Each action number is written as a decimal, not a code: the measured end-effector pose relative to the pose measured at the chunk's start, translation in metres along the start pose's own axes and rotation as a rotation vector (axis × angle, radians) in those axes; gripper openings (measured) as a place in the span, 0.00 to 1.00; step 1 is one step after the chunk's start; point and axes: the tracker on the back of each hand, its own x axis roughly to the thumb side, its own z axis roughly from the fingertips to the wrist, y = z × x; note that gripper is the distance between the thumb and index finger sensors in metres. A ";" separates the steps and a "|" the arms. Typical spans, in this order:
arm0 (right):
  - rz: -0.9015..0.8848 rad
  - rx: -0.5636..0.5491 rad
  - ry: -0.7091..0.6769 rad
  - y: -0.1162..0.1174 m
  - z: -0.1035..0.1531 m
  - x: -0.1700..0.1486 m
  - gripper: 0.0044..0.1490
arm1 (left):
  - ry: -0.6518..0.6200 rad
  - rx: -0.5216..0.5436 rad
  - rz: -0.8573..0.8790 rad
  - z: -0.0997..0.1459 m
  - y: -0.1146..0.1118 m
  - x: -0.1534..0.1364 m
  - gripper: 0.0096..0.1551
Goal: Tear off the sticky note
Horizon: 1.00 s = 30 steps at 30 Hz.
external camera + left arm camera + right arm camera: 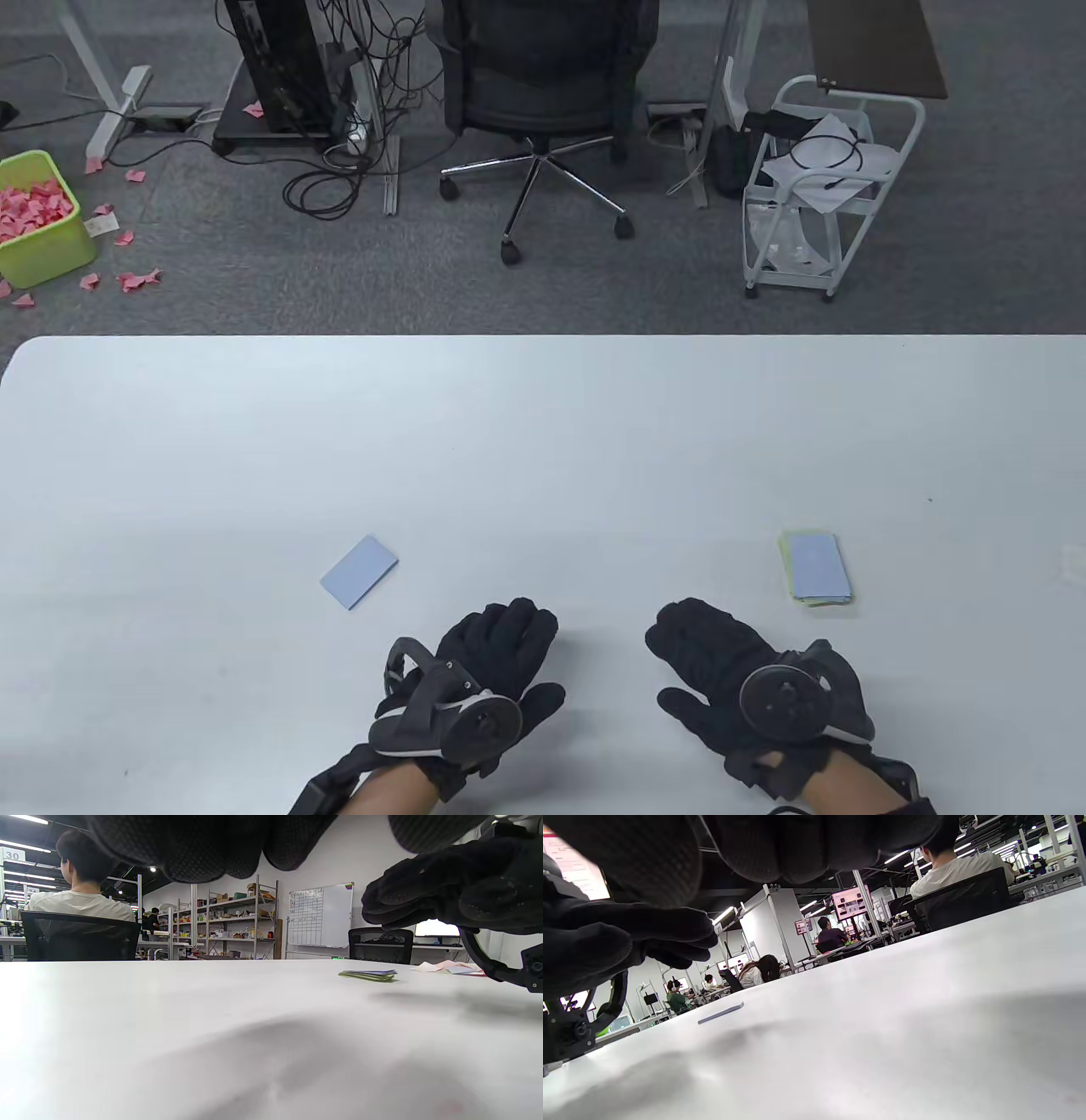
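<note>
A pad of sticky notes [816, 569], blue on top with green sheets beneath, lies flat on the white table [543, 441] at the right. It also shows in the left wrist view [368, 975]. A single blue note [358, 571] lies flat at the left; the right wrist view shows it edge-on [720, 1013]. My left hand [513, 649] hovers palm down just below and right of the single note, holding nothing. My right hand [691, 649] hovers palm down below and left of the pad, holding nothing. Both hands' fingers are loosely curled.
A few loose pink and white papers [449, 967] lie near the table's right edge, seen as a pale scrap in the table view [1073, 564]. Beyond the far edge, on the floor, stand a green bin of pink notes [34, 221], an office chair [543, 110] and a white cart [814, 187].
</note>
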 end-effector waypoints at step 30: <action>-0.011 0.024 0.011 -0.001 0.000 0.002 0.39 | 0.662 -0.116 0.050 0.019 -0.008 -0.163 0.47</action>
